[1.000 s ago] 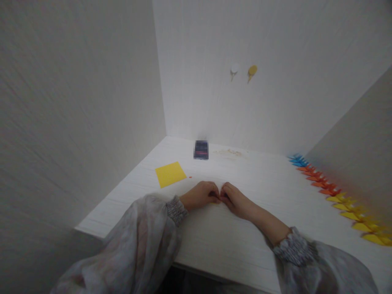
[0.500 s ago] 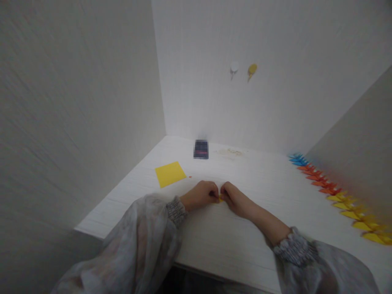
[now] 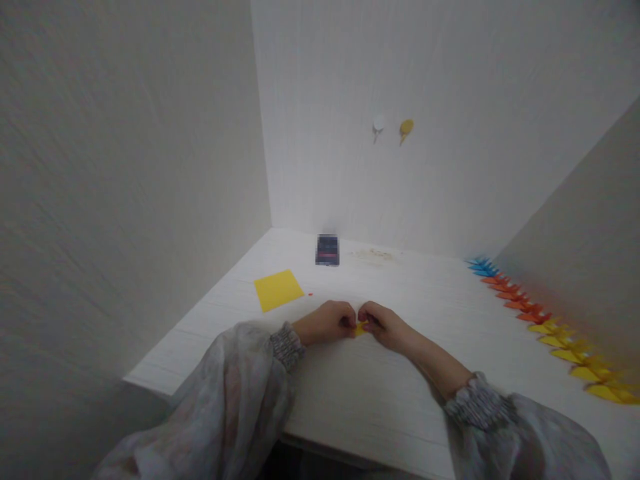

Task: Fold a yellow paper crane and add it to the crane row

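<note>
My left hand (image 3: 327, 321) and my right hand (image 3: 387, 327) rest together on the white table (image 3: 380, 393), fingers curled. Between their fingertips they pinch a small folded yellow paper piece (image 3: 361, 328), of which only a corner shows. A flat yellow paper square (image 3: 279, 290) lies on the table to the left of my left hand, apart from it. A tiny red speck (image 3: 311, 294) sits beside the square.
A row of folded paper pieces, blue (image 3: 480, 268), orange (image 3: 517, 301) and yellow (image 3: 585, 360), runs along the right wall. A small dark object (image 3: 327, 250) stands near the back wall. Two pins (image 3: 393, 128) stick in the back wall. Walls close in on three sides.
A corner of yellow paper now shows between my fingertips; a second ago it was hidden. The hands have barely moved, and the view has tilted up slightly.
</note>
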Demonstrator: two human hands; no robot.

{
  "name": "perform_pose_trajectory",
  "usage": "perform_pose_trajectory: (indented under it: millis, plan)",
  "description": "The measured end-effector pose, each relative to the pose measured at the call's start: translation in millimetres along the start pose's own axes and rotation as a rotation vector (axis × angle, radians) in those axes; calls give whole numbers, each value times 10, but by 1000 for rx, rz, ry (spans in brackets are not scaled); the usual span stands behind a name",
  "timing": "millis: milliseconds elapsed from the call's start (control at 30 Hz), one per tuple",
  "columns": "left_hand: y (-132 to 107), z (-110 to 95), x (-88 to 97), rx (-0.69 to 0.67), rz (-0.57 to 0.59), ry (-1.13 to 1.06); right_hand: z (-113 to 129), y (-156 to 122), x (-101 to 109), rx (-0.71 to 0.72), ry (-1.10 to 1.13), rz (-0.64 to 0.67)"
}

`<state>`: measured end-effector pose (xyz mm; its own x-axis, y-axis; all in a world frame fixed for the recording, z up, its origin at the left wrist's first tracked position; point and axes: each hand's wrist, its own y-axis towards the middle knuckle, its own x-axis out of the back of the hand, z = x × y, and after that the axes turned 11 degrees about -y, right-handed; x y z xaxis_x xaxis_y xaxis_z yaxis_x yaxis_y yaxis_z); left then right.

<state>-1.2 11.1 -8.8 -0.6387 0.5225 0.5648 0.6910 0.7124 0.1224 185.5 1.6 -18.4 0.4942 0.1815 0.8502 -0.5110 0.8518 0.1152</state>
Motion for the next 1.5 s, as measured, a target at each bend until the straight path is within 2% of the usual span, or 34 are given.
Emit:
perform_pose_trajectory:
  millis: [133, 267, 467, 767, 967, 1067, 1167, 1233, 1333, 1433, 1500]
  plan:
    - [-10, -2, -9, 46, -30, -52, 20, -14, 19, -8, 59, 25]
    - [-9, 8, -12, 77, -46, -84, 64, 10, -43, -26, 21, 3]
    - [5, -7, -4, 103, -28, -59, 40, 85, -120, -123, -10, -16]
    - [3, 48, 6, 48, 17, -36, -29, 83, -39, -129, 59, 33]
    - [-5, 74, 8, 68, 36, -103, -40, 81, 7, -165, 213, 88]
    - [-16, 34, 19, 53, 32, -120, -98, 50, 25, -134, 258, 98]
    - [-22, -3, 26, 76, 27, -123, -183, -21, 39, -48, 341, 51]
    - [-22, -9, 23, 87, 26, -119, -218, -73, 41, -72, 400, -35]
    - [-20, 11, 6, 96, 22, -149, -202, -114, 25, -38, 288, -143]
    - [-22, 33, -8, 92, 19, -200, -131, -110, -11, 83, 84, -160]
    - [-24, 33, -12, 100, -1, -212, -81, -100, -34, 113, -3, -159]
